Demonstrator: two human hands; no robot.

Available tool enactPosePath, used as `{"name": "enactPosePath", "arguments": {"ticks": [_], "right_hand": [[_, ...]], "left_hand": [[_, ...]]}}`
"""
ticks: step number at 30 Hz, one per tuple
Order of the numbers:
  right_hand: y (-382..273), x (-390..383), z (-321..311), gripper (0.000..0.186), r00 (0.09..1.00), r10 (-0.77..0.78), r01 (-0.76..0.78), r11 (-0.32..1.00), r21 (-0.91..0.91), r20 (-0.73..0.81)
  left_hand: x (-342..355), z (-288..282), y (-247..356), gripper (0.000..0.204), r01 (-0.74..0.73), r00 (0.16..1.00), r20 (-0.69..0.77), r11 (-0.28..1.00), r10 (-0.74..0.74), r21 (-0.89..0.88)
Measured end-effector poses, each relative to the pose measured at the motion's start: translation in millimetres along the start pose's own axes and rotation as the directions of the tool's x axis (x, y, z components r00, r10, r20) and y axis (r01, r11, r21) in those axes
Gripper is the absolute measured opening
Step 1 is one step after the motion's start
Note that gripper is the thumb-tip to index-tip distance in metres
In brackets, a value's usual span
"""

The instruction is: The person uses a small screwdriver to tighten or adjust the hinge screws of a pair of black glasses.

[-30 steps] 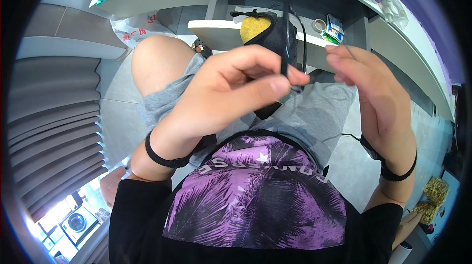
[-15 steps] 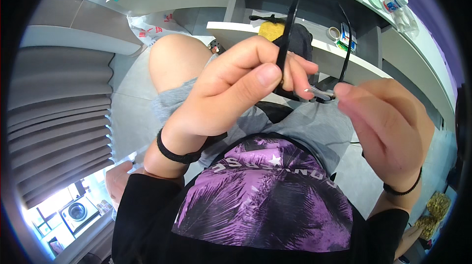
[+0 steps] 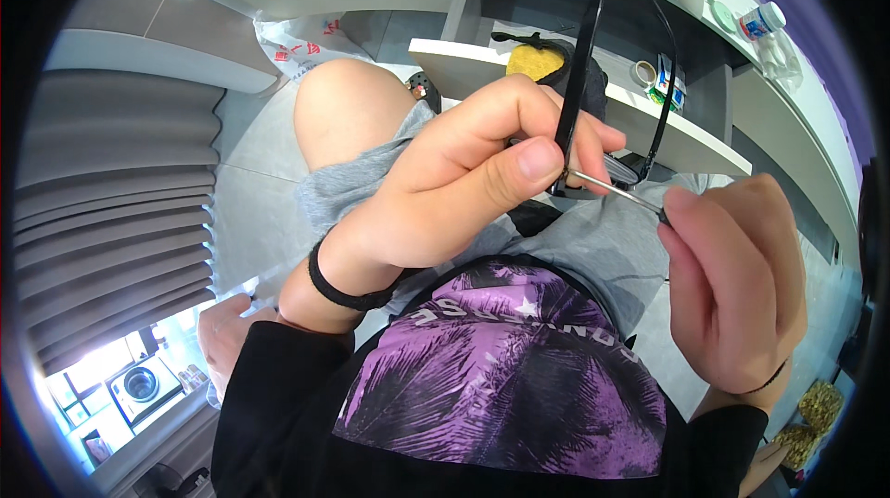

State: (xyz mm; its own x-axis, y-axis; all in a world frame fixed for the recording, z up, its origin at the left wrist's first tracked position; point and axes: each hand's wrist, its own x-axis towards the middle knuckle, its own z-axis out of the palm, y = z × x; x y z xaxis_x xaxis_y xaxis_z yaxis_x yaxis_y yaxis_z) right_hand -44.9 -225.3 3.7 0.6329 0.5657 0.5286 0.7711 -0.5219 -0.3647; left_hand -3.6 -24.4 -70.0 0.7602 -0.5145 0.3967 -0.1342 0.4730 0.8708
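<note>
My left hand [image 3: 477, 159] is closed around a pair of black-framed glasses [image 3: 586, 44], its thumb and fingers pinching the frame near a hinge. Both temples point up and away, and part of the front frame is hidden behind my fingers. In my right hand [image 3: 732, 266] is a thin screwdriver [image 3: 621, 192], gripped between thumb and curled fingers. Its metal shaft reaches left, with the tip at the hinge by my left thumb. Whether the tip sits in a screw is too small to tell.
Ahead, a pulled-out white drawer [image 3: 445, 67] holds a dark and yellow pouch [image 3: 536, 62] and a tape roll [image 3: 642, 72]. A white bottle [image 3: 762, 21] stands on the desk above. A plastic bag [image 3: 301, 45] lies left of my knee, and a grey curtain [image 3: 130, 150] hangs farther left.
The screwdriver's shaft now shows clearly, its tip against the hinge. My right hand has shifted slightly right and down. The left hand still grips the glasses, a little farther right in view.
</note>
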Motion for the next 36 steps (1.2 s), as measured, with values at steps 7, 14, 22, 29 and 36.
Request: {"name": "enactPosePath", "arguments": {"ticks": [7, 14, 22, 29, 36], "right_hand": [[-5.8, -0.3, 3.5, 0.04, 1.0, -0.011, 0.01, 0.999, -0.047, -0.021], [-7.1, 0.0, 3.0, 0.042, 1.0, -0.021, 0.021, 0.998, -0.06, 0.0], [-5.9, -0.6, 3.9, 0.044, 0.999, -0.046, 0.046, 0.993, -0.108, 0.009], [-1.4, 1.4, -6.8, 0.05, 0.976, -0.128, 0.182, 0.924, -0.337, 0.177], [-0.2, 4.8, -8.0, 0.041, 0.942, -0.154, 0.259, 0.899, -0.352, 0.3]], "left_hand": [[0.8, 0.7, -1.2, 0.019, -0.053, 0.999, -0.004, 0.998, 0.053, 0.046], [0.0, 3.5, -0.6, 0.018, -0.055, 0.998, -0.028, 0.998, 0.057, 0.038], [-0.5, 6.6, 1.1, 0.017, -0.025, 0.998, -0.052, 0.996, 0.029, 0.082], [-1.1, 5.7, 5.5, 0.017, 0.02, 1.0, -0.017, 1.0, -0.02, 0.024], [-4.3, 6.1, 9.6, 0.02, 0.147, 0.989, -0.037, 0.989, -0.146, 0.031]]}}
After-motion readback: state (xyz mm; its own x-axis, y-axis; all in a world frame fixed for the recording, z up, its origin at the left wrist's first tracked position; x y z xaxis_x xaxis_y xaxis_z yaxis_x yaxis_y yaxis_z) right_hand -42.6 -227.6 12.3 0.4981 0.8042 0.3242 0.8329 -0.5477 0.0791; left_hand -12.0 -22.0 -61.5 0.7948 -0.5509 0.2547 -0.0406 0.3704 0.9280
